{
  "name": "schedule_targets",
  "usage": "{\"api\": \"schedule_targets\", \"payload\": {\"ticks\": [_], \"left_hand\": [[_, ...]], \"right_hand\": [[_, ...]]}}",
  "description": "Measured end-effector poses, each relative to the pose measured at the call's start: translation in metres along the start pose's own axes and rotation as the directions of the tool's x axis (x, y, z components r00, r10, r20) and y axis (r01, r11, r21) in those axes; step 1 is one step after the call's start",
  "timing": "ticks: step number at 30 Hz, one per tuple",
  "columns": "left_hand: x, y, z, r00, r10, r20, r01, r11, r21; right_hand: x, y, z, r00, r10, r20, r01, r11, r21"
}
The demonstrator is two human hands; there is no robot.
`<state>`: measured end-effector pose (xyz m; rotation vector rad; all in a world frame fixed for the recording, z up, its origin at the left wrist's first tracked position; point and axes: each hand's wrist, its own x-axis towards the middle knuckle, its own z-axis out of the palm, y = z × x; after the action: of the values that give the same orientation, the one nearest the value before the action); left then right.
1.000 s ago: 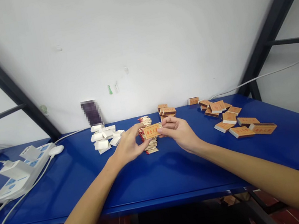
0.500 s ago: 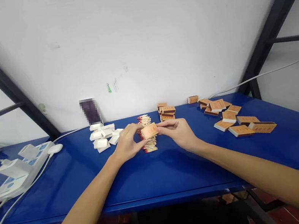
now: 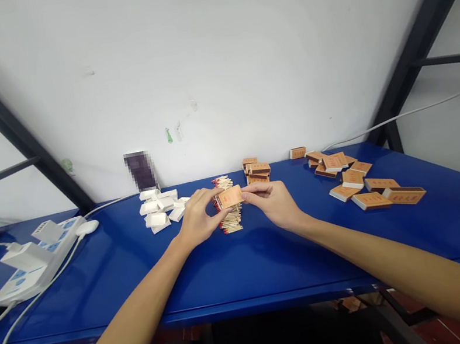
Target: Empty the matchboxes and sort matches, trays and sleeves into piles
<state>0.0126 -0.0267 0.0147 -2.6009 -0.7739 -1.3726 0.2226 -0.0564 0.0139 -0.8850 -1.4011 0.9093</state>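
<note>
Both of my hands hold one orange matchbox (image 3: 229, 197) just above a pile of red-tipped matches (image 3: 230, 219) on the blue table (image 3: 248, 275). My left hand (image 3: 199, 219) pinches the box's left end with thumb and fingers. My right hand (image 3: 274, 202) grips its right end. A heap of white inner trays (image 3: 159, 207) lies to the left of my left hand. A small stack of orange matchboxes (image 3: 257, 171) stands just behind my right hand.
Several orange matchboxes (image 3: 363, 181) lie scattered at the right of the table. A white power strip (image 3: 32, 260) with plugs and cables sits at the left. A white wall and black frame bars stand behind the table.
The matchbox has risen slightly and tilted between my fingers. Both hands stayed over the match pile.
</note>
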Motion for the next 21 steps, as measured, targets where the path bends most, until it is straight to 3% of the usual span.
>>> {"api": "schedule_targets", "payload": {"ticks": [4, 8, 12, 17, 21], "left_hand": [[0.002, -0.005, -0.009, 0.997, 0.066, 0.029, -0.065, 0.997, -0.052], [0.004, -0.001, -0.020, 0.992, 0.123, 0.021, -0.122, 0.992, -0.022], [0.005, 0.001, -0.025, 0.991, 0.133, -0.005, -0.133, 0.990, 0.047], [0.006, -0.005, -0.026, 0.997, 0.050, -0.066, -0.037, 0.982, 0.185], [0.006, -0.006, -0.028, 0.993, -0.119, 0.011, 0.113, 0.968, 0.223]], "right_hand": [[-0.001, 0.003, 0.000, 0.999, 0.025, 0.035, -0.028, 0.997, 0.068], [-0.002, 0.004, -0.001, 0.984, 0.061, 0.170, -0.074, 0.995, 0.072], [-0.003, 0.006, -0.001, 0.986, 0.083, 0.145, -0.089, 0.995, 0.040], [-0.005, 0.010, -0.003, 0.984, 0.102, 0.145, -0.103, 0.995, 0.001], [-0.008, 0.012, -0.004, 0.981, 0.057, 0.183, -0.040, 0.995, -0.095]]}}
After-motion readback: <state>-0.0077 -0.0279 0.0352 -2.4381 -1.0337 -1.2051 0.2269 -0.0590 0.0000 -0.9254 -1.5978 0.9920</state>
